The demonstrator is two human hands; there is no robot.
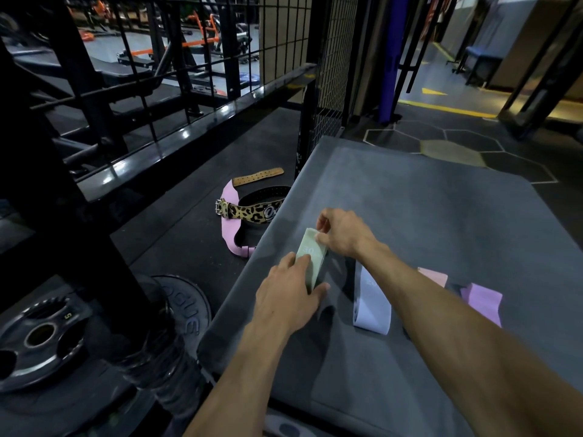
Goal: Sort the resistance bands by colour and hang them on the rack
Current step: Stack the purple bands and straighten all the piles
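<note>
A pale green resistance band (310, 252) lies folded near the left edge of a grey padded platform (426, 209). My left hand (288, 298) grips its near end and my right hand (339, 233) pinches its far end. To the right lies a lavender band (373, 305), partly under my right forearm. Further right are two pink bands: a small pale one (433, 275) and a larger one (482, 302). A black metal rack (94, 99) with a wire grid stands at the left.
On the floor left of the platform lie a leopard-print lifting belt (252, 211), a tan leather strap (257, 176) and a pink band (230, 222). Black weight plates (41, 335) sit at the lower left. Gym floor and yellow markings lie beyond the platform.
</note>
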